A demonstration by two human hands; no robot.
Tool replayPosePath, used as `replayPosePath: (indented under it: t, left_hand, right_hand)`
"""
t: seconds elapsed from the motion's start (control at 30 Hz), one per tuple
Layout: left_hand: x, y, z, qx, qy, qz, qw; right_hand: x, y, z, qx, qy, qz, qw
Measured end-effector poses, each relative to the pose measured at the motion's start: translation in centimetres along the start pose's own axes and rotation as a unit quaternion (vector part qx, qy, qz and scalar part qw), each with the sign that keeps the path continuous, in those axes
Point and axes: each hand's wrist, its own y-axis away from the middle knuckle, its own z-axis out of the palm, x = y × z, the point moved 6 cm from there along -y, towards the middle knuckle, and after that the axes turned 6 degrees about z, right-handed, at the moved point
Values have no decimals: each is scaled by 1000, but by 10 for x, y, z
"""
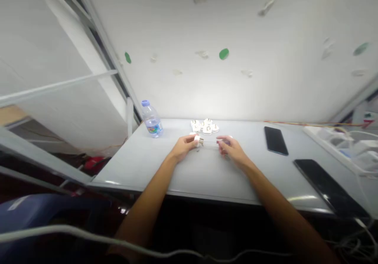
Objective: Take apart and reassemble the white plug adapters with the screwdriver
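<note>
Between thumb and fingers, my left hand (184, 147) grips a white plug (197, 138) whose metal pins point right. My right hand (232, 148) is closed around the handle of a screwdriver (210, 141). Its thin shaft runs left to the plug's pin side; whether the tip touches a screw is too small to tell. A tiny dark piece (197, 151) lies on the table just below the plug. Behind my hands sits a cluster of several white plugs (207, 129), pins up.
A water bottle (152, 120) stands at the table's back left. On the right lie a phone (275, 140) and a larger black device (327, 183). A white tray (330, 145) with white items is at the far right. A white cable (103, 238) crosses the foreground.
</note>
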Motion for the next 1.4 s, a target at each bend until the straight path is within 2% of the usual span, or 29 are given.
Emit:
replayPosePath:
  t: [0.3, 0.47, 0.7, 0.83, 0.93, 1.03, 1.1, 1.2, 1.3, 1.4]
  left_hand:
    - [1, 1, -1, 11, -27, 2, 1000]
    - [3, 0, -2, 13, -50, 13, 999]
    - [11, -2, -10, 47, -110, 53, 991]
    - [15, -1, -12, 64, -103, 60, 991]
    - [16, 0, -8, 70, -70, 54, 994]
    - [13, 2, 3, 62, -41, 42, 996]
    - [11, 4, 12, 40, -34, 33, 998]
    - [7, 7, 27, -4, -39, 21, 999]
    - [7, 9, 38, -41, -39, 19, 998]
    - [9, 10, 42, -39, -56, 21, 997]
  right_hand:
    - [-3, 1, -1, 16, 20, -1, 1000]
    - [-4, 1, 1, 1, 40, -1, 999]
    - [-1, 1, -4, 41, 76, -13, 996]
    - [-1, 0, -11, 66, 35, -20, 997]
    - [-4, -2, -14, 58, -3, -40, 998]
    - [-10, -1, -12, 49, 46, -84, 994]
    - [-17, 5, -7, 59, 136, -134, 980]
    - [-27, 18, 6, 75, 270, -193, 940]
    - [-33, 28, 19, 75, 348, -243, 902]
    - [-36, 33, 31, 59, 382, -301, 872]
